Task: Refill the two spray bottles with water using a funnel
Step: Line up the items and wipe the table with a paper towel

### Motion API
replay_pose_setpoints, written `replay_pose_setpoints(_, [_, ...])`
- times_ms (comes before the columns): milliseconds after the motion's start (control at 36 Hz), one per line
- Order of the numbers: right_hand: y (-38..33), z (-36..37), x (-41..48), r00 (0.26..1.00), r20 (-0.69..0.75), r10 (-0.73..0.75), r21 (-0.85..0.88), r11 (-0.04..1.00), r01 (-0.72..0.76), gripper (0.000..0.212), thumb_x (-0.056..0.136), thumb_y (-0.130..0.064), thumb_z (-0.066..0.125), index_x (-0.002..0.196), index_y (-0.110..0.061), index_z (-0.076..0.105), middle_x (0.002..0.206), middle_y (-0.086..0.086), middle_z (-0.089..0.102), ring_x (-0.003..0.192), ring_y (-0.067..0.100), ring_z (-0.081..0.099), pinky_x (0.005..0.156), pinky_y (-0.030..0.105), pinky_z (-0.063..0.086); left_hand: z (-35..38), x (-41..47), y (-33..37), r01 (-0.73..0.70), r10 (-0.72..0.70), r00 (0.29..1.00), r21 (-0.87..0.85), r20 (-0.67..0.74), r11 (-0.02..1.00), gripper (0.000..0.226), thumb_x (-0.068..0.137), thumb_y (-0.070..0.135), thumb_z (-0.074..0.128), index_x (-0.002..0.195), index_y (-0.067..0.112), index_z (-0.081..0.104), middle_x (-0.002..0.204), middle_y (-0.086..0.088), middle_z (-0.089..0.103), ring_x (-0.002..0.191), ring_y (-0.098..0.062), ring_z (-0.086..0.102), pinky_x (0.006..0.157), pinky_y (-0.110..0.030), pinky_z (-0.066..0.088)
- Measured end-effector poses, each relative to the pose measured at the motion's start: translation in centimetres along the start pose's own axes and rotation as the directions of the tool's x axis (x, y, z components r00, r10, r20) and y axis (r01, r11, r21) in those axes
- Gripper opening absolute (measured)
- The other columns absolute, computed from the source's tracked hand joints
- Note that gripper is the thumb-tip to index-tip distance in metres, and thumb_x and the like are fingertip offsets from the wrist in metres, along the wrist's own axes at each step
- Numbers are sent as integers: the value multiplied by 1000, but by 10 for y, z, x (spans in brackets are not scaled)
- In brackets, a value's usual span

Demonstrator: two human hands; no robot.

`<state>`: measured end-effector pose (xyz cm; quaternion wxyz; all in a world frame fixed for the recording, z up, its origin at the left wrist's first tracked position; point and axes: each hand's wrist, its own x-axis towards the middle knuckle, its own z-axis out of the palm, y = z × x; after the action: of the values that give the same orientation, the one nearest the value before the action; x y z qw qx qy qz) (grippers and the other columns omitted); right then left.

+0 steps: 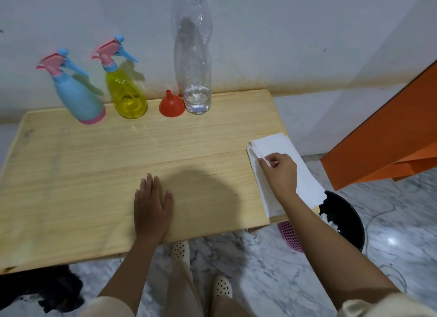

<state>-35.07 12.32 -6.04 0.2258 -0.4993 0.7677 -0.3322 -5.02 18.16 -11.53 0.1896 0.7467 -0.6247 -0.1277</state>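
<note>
A blue spray bottle (79, 97) with a pink base and a yellow spray bottle (126, 93) stand side by side at the back of the wooden table (94, 156), both with pink-and-blue trigger heads on. A red funnel (171, 105) sits mouth-down to their right. Beside it stands a tall clear plastic bottle (192, 54) with a little water at the bottom. My left hand (152, 209) lies flat and open on the table near the front edge. My right hand (279, 172) pinches the top sheet of a stack of white paper towels (290, 175) at the table's right edge.
A black bin (345, 222) and a pink mesh basket (289, 236) stand on the marble floor under the table's right corner. An orange board (387, 137) leans at the right. A dark cloth (40, 290) lies on the floor at the lower left. A white wall runs behind the table.
</note>
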Motion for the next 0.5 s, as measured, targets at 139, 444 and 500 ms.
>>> replay_pose_setpoints(139, [-2, 2, 2, 999, -30, 37, -5, 999, -38, 18, 90, -22, 56, 93, -10, 69, 97, 5, 63, 83, 16, 56, 68, 28, 42, 0, -1, 1, 3, -3, 1000, 0, 1, 1000, 72, 88, 47, 26, 136, -2, 45, 148, -19, 37, 138, -37, 32, 113, -50, 23])
replay_pose_setpoints(444, [-3, -4, 2, 995, -53, 87, 148, 986, -78, 18, 91, -19, 57, 89, -7, 70, 95, 6, 68, 84, 15, 59, 73, 22, 40, -2, 0, 1, 13, -14, 1000, 11, 22, 1000, 73, 88, 50, 24, 139, 2, 43, 151, -15, 34, 141, -31, 28, 116, -44, 19])
replay_pose_setpoints(500, [-5, -8, 2, 993, -83, 83, 167, 983, -69, 17, 91, -19, 57, 91, -8, 70, 95, 4, 68, 84, 15, 60, 75, 23, 42, -2, 0, 1, 16, -16, 1000, 8, 26, 1000, 73, 87, 50, 24, 139, 2, 43, 151, -15, 34, 141, -31, 28, 116, -44, 18])
